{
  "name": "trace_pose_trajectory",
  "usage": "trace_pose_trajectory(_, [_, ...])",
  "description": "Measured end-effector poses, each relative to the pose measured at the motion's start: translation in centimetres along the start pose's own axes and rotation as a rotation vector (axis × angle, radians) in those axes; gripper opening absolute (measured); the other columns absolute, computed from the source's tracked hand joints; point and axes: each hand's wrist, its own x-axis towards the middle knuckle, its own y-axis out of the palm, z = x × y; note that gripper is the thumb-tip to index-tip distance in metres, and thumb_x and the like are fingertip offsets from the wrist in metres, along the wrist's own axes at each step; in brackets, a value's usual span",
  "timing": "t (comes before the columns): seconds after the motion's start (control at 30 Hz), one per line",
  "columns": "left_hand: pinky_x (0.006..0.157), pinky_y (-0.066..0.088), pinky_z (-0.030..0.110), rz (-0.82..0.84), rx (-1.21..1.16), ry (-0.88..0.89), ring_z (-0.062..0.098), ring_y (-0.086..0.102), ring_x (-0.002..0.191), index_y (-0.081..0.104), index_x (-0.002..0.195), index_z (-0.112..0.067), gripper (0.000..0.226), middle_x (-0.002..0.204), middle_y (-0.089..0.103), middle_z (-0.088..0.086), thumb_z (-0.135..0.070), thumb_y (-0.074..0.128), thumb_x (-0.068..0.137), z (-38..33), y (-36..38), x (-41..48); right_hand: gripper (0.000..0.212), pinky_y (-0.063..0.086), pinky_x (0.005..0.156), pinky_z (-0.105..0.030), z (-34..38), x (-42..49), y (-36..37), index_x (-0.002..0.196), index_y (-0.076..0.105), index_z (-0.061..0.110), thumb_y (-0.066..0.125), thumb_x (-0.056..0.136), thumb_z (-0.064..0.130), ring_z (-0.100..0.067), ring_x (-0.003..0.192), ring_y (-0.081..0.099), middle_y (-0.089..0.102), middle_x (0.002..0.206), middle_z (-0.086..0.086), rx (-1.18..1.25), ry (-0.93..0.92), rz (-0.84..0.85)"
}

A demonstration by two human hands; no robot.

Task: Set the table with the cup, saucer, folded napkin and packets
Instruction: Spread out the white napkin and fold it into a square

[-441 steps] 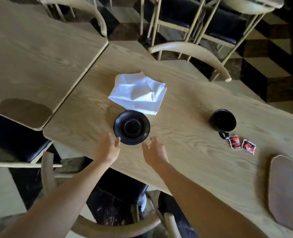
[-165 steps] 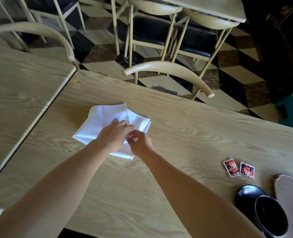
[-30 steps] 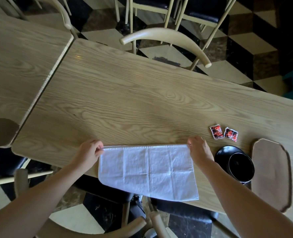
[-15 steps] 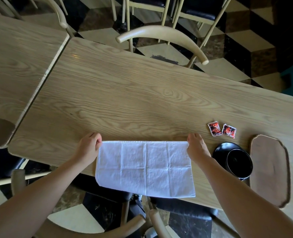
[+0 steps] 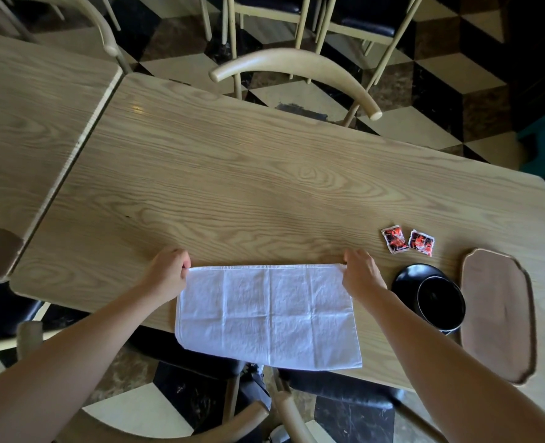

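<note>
Head view: napkin-folding step. Left hand and right hand pinch far corners of napkin, lower centre. Next: fold again, edges aligned.

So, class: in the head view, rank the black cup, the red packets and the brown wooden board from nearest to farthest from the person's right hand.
From the right hand:
1. Red packets, just beyond, rightward.
2. Black cup, on its saucer, to the right.
3. Brown wooden board, far right, past the cup.

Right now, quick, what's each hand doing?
Left hand: closed, pinching the white napkin's far left corner.
Right hand: closed, pinching the napkin's far right corner.
</note>
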Motion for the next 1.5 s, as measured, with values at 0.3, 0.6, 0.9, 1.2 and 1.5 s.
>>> trace_pose_trajectory(0.3, [0.056,0.033,0.030,-0.086,-0.080,-0.005,0.030,0.054,0.069,0.055,0.077,-0.005,0.018,0.071,0.054,0.005,0.011,0.048,0.077,-2.0,-2.8,3.0,0.027,0.047,0.068,-0.031,0.5,3.5,-2.7,0.096,0.064,0.008,0.047,0.078,-0.003,-0.031,0.090,0.058,0.062,0.099,-0.015,0.118,0.081,0.040])
trace_pose_trajectory(0.6, [0.090,0.042,0.042,-0.275,-0.189,-0.182,0.040,0.057,0.102,0.053,0.116,-0.001,0.044,0.112,0.057,0.025,-0.015,0.071,0.078,-5.8,-4.2,8.6,0.055,0.042,0.096,-0.040,1.8,4.8,-5.5,0.133,0.041,0.006,0.057,0.081,0.001,-0.037,0.120,0.048,0.049,0.130,-0.020,0.335,0.252,-0.155])
trace_pose_trajectory(0.9, [0.092,0.039,0.051,-0.099,0.052,-0.274,0.044,0.046,0.116,0.051,0.119,0.000,0.049,0.120,0.051,0.026,-0.023,0.071,0.081,-4.8,1.3,2.1,0.051,0.047,0.088,-0.041,1.6,-0.6,-0.6,0.121,0.043,0.005,0.072,0.082,0.020,-0.041,0.112,0.056,0.050,0.127,-0.020,0.428,0.523,-0.040])
trace_pose_trajectory(1.2, [0.094,0.040,0.049,-0.162,-0.094,-0.359,0.041,0.042,0.117,0.049,0.110,-0.002,0.041,0.114,0.053,0.022,-0.025,0.070,0.083,-3.6,2.5,-1.4,0.060,0.056,0.075,-0.033,1.4,-1.6,-1.0,0.113,0.060,0.014,0.076,0.057,0.027,-0.028,0.079,0.060,0.064,0.108,-0.014,0.633,0.681,-0.011])
trace_pose_trajectory(1.5, [0.083,0.043,0.049,-0.233,-0.111,-0.294,0.042,0.053,0.095,0.055,0.103,-0.002,0.031,0.096,0.058,0.022,-0.016,0.071,0.081,-2.1,2.3,-1.9,0.048,0.050,0.082,-0.034,3.5,-3.9,0.5,0.113,0.054,0.001,0.071,0.072,0.017,-0.035,0.105,0.062,0.066,0.107,-0.017,0.563,0.680,-0.025])
